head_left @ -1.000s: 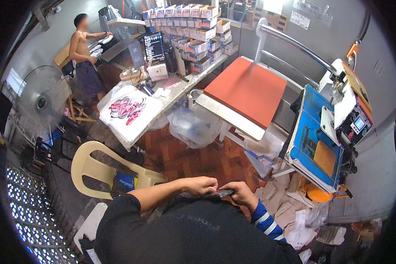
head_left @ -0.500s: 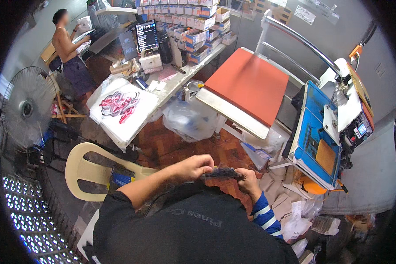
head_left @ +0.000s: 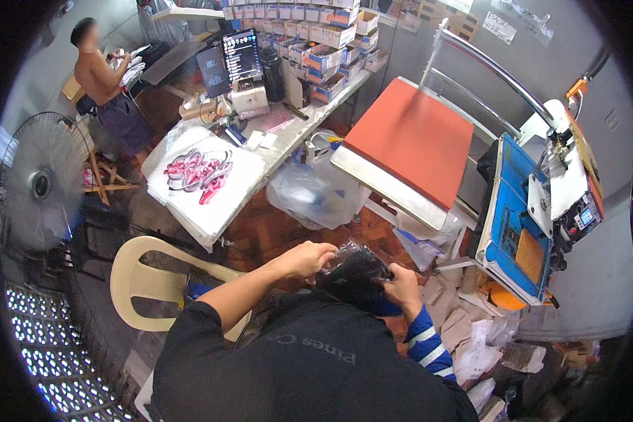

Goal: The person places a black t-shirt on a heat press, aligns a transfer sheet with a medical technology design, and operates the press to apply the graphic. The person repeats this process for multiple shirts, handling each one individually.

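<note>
Between my hands, just in front of my chest, is a clear plastic bag with something black and folded showing through its glossy film. My left hand pinches one side of it, fingers closed on the edge. On the opposite side, my right hand grips the bag with the thumb on top. The black contents look like cloth, but their kind is not clear. Below the bag the front of my black shirt fills the view.
A cream plastic chair stands at my left, near a fan. Ahead is a table with a printed white sheet. A heat press with a red pad stands to the right. Another person works at the far left.
The bag has tilted up and spread, so its broad face now shows instead of a thin edge. My left hand has shifted slightly left and my right hand slightly right.
</note>
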`<state>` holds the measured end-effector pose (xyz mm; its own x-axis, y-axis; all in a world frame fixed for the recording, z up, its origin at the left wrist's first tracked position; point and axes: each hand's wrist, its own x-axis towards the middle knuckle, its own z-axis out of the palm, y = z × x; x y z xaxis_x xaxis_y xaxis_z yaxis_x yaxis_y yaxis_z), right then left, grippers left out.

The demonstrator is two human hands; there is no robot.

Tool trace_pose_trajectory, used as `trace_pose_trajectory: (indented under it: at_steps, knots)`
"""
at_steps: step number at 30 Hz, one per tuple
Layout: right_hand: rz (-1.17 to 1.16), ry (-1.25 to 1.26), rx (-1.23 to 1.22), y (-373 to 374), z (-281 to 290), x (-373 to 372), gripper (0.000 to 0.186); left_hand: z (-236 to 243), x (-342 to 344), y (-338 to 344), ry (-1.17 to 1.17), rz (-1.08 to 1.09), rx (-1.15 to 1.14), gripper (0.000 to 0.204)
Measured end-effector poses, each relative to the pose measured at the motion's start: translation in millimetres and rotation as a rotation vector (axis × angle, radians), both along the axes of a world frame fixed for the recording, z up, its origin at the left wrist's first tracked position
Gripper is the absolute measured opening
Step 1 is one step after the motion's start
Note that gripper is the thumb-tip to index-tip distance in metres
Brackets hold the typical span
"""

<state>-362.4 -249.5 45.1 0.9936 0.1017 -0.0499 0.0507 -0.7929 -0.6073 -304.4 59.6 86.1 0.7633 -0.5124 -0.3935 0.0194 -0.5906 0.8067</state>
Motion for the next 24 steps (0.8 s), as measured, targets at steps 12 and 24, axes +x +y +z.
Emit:
trace_pose_trajectory:
  at_steps: [12, 24]
  knots:
    - [0.103, -0.097, 0.300, 31.8, 15.5, -16.2, 0.036, -58.4, -13.1, -0.2, -0.294, -0.695, 0.132, 0.095]
    - [0.096, 0.173, 0.252, -61.0, -18.5, -41.9, 0.033, -26.5, 15.9, -24.6, -0.338, -0.125, -0.363, 0.044]
